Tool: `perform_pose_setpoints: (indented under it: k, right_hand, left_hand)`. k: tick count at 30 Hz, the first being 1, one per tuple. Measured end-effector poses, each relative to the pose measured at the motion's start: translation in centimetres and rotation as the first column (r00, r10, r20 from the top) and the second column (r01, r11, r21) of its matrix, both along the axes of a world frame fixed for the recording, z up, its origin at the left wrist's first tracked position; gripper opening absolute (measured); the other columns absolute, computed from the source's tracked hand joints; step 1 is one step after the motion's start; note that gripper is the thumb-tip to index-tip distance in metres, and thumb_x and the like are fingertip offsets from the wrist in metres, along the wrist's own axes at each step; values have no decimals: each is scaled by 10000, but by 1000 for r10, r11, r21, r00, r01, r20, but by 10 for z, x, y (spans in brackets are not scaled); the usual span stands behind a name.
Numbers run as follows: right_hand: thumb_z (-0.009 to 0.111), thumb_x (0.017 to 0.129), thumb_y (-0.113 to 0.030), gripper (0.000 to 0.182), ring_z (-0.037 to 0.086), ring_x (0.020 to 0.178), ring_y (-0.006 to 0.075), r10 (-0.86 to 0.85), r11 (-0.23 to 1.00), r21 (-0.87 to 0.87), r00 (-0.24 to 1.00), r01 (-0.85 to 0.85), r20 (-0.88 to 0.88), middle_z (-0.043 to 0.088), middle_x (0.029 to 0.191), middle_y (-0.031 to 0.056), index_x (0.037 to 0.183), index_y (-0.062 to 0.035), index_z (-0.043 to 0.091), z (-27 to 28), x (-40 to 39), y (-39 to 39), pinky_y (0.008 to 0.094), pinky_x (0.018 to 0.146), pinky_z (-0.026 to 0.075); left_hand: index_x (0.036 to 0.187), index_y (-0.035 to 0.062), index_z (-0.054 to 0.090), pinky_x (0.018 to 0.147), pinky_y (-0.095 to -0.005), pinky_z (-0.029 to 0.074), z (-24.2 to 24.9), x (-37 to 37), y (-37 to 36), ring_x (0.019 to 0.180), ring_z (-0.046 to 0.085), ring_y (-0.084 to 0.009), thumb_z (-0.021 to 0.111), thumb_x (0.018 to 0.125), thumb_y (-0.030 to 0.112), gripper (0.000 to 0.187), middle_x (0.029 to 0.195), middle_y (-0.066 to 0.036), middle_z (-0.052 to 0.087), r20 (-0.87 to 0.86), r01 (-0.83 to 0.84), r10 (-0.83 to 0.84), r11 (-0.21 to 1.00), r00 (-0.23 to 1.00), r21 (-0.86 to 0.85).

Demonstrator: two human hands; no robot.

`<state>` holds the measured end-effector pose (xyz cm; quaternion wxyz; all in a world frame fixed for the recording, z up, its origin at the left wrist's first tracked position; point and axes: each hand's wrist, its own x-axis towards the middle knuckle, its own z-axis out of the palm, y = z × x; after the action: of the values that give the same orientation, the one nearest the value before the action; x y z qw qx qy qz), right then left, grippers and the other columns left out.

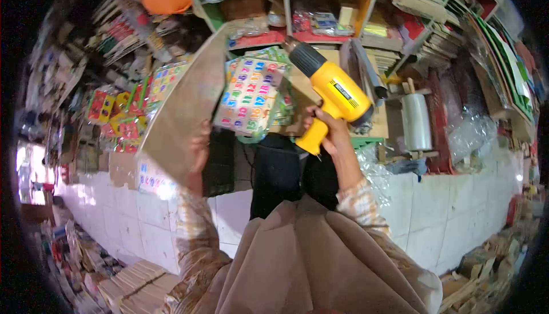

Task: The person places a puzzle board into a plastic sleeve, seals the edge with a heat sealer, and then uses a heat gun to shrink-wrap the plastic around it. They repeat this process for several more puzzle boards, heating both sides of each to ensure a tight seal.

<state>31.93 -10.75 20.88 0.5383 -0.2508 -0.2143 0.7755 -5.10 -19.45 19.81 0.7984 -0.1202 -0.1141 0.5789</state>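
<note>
My right hand (336,134) is wrapped around the handle of a yellow and black heat gun (337,88). Its nozzle points up and to the left, over a stack of colourful number boards (251,94) in front of my knees. On the left, a large plain brown board (191,94) stands tilted on edge, its broad face toward me. My left hand (200,148) grips this board near its lower right edge, fingers bent. Part of the left fingers is blurred. What is on the far face of the board is hidden.
Shelves (331,34) with packed goods run across the back. Red and yellow toy pieces (117,111) lie left of the board. A roll of clear plastic film (416,121) stands on the right, with loose plastic nearby. Bundled cardboard (134,285) lies on the white tiled floor (426,200).
</note>
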Motion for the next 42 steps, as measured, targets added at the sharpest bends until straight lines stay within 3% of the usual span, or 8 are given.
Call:
perform_pose_setpoints:
  k: [12, 22, 24, 25, 27, 33, 38, 42]
  right_hand:
    - [655, 759, -124, 416, 559, 704, 184, -147, 911, 405, 862, -72, 485, 589, 881, 112, 1133, -4, 520, 54, 54, -145, 288, 628, 462]
    - [663, 777, -79, 309, 568, 681, 156, -136, 897, 431, 871, -94, 473, 599, 822, 100, 1055, -2, 553, 99, 42, -131, 262, 626, 477]
    - [658, 784, -59, 290, 579, 675, 150, -130, 891, 439, 861, -116, 492, 606, 821, 93, 1051, -6, 558, 97, 41, -134, 258, 620, 483]
    - [655, 787, -49, 282, 584, 672, 148, -128, 888, 442, 855, -127, 502, 610, 821, 89, 1049, -8, 560, 96, 41, -135, 255, 617, 486]
    - [651, 790, -38, 271, 590, 663, 148, -109, 887, 434, 841, -158, 530, 615, 821, 86, 1045, -9, 563, 90, 39, -138, 258, 607, 490]
    - [666, 786, -45, 284, 625, 729, 149, -184, 816, 499, 688, -291, 702, 635, 867, 61, 1057, -24, 582, 65, 36, -149, 280, 653, 516]
    - [689, 790, -87, 278, 636, 772, 166, -221, 706, 512, 535, -489, 816, 654, 895, 66, 1050, -38, 603, 58, 35, -158, 289, 689, 513]
    - [696, 796, -239, 330, 621, 819, 181, 41, 775, 217, 389, -593, 920, 649, 929, 64, 1064, -67, 608, 57, 39, -163, 302, 722, 493]
  left_hand:
    - [1260, -117, 331, 714, -305, 493, 34, 81, 2, 864, 495, -239, 493, 876, 99, 469, 1155, -203, 412, 31, 35, -30, 987, 999, -160]
    - [1233, -36, 412, 750, -355, 499, 55, 120, -6, 908, 507, -252, 527, 880, 166, 423, 1106, -158, 459, -11, 33, -37, 973, 999, -229]
    - [1222, -9, 452, 771, -363, 500, 51, 122, -8, 929, 518, -254, 532, 882, 175, 395, 1084, -158, 492, -426, -181, 73, 959, 902, -218]
    - [1219, 4, 470, 789, -368, 500, 34, 117, -4, 951, 524, -256, 535, 882, 177, 384, 1077, -162, 510, -748, -328, 128, 936, 652, -125]
    - [1277, 43, 438, 889, -361, 441, -14, 94, 5, 1078, 473, -231, 523, 905, 204, 414, 1177, -137, 487, -885, -376, 76, 919, 460, -116]
    - [1343, 35, 368, 909, -344, 432, -20, 71, 0, 1107, 477, -230, 481, 933, 192, 454, 1205, -112, 503, -167, 43, -83, 972, 982, -229]
    - [1236, -17, 435, 716, -339, 507, -14, 78, 22, 875, 561, -243, 470, 903, 146, 372, 947, -122, 564, 462, 414, -335, 907, 822, -79]
    - [1238, -9, 408, 774, -363, 503, -2, 72, 22, 889, 537, -240, 547, 865, 151, 428, 994, -113, 524, 304, 308, -238, 928, 923, -209]
